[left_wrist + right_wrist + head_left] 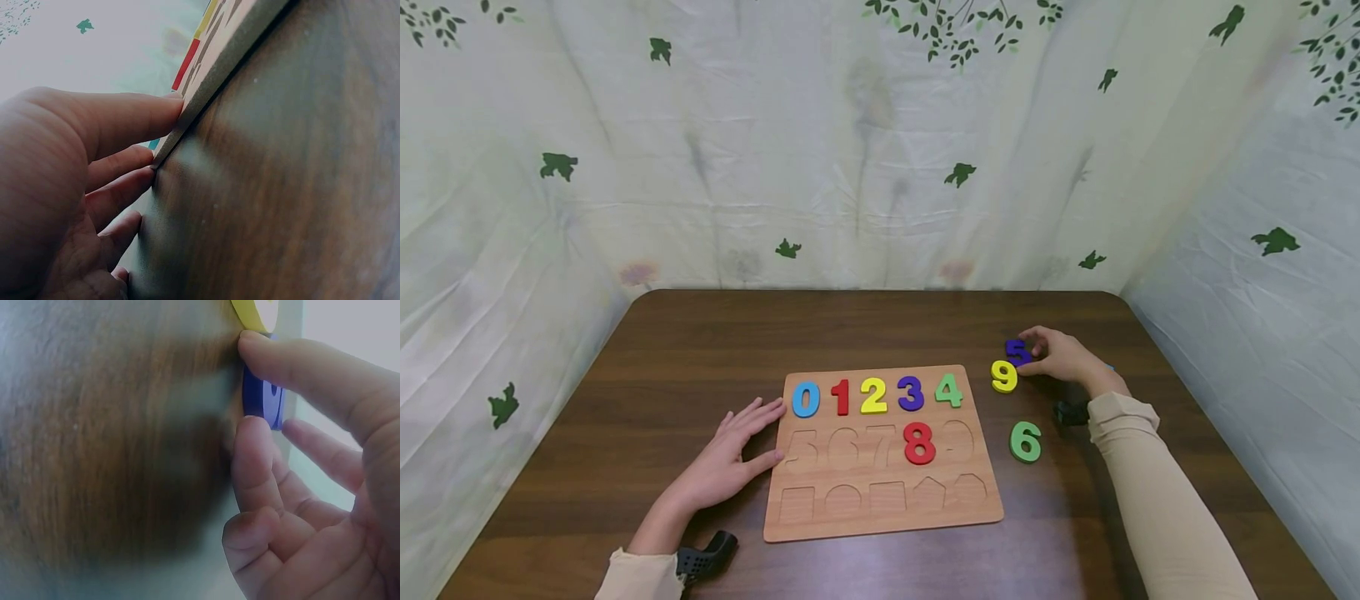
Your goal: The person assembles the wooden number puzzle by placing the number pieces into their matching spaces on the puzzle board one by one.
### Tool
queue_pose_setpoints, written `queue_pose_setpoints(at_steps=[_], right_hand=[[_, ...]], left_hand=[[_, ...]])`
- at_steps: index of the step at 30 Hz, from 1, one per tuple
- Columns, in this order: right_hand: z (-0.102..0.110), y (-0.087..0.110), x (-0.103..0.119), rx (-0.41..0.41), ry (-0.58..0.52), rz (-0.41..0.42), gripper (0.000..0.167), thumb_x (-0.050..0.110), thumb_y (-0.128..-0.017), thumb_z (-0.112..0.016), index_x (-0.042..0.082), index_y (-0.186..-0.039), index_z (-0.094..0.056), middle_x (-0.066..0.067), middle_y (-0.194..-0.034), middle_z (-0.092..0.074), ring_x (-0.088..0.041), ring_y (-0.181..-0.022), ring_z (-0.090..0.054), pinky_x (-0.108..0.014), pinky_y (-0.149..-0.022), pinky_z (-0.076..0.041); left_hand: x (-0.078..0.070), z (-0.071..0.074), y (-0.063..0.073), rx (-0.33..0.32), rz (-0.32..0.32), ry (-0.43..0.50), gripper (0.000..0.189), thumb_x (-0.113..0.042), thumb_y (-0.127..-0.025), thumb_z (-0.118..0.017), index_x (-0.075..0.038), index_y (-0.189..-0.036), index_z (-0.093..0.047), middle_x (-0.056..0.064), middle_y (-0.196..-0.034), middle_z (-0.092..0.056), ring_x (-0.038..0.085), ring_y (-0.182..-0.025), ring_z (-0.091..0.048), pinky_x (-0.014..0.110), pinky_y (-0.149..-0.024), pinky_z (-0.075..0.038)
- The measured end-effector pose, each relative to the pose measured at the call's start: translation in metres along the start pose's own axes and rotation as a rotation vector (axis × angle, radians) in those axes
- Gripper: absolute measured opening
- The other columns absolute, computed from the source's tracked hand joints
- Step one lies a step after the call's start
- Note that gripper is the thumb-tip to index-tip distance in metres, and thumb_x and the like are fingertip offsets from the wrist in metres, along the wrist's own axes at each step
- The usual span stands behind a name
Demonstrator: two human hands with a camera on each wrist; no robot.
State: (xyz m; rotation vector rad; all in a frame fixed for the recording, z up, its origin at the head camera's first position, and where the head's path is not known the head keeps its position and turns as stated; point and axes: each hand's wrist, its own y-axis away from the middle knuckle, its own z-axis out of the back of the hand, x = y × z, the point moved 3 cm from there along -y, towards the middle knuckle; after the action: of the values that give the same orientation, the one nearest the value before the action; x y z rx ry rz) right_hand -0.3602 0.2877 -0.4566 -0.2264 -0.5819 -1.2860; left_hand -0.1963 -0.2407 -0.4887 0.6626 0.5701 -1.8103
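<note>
A wooden number puzzle board (880,515) lies flat on the table. My left hand (718,467) rests at its left edge, fingers extended; in the left wrist view the thumb (144,115) touches the board's side. Off the board's upper right corner, my right hand (1070,360) pinches a purple number 5 (1017,350) between thumb and fingertips. In the right wrist view the 5 (253,394) shows between the thumb and a finger. A yellow number 9 (995,372) lies right beside it, and a green number 6 (1017,440) sits nearer to me.
Coloured numbers from blue 0 (797,400) to green 4 (950,392) fill the board's top row. A red number 8 (919,442) sits in the middle row among bare outlines. A light blue bit (1111,367) shows behind my right wrist. Patterned cloth (820,167) hangs beyond the table (715,333).
</note>
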Motion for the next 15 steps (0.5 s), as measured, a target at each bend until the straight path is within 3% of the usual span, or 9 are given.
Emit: queue_pose_setpoints(at_steps=[15], right_hand=[[-0.0036,-0.0027,-0.0056,-0.044,0.026,-0.042,0.067,0.039,-0.09,-0.087,-0.006,-0.135,-0.063,-0.016,-0.108,-0.067,-0.029,-0.098,-0.059,-0.041,-0.088,-0.05]], left_hand=[[0.0009,0.0015,-0.0016,0.004,0.007,0.002,0.069,-0.027,-0.099,-0.078,-0.007,-0.159,-0.052,0.019,-0.17,-0.044,0.05,-0.163,-0.021,0.078,-0.128,-0.005]])
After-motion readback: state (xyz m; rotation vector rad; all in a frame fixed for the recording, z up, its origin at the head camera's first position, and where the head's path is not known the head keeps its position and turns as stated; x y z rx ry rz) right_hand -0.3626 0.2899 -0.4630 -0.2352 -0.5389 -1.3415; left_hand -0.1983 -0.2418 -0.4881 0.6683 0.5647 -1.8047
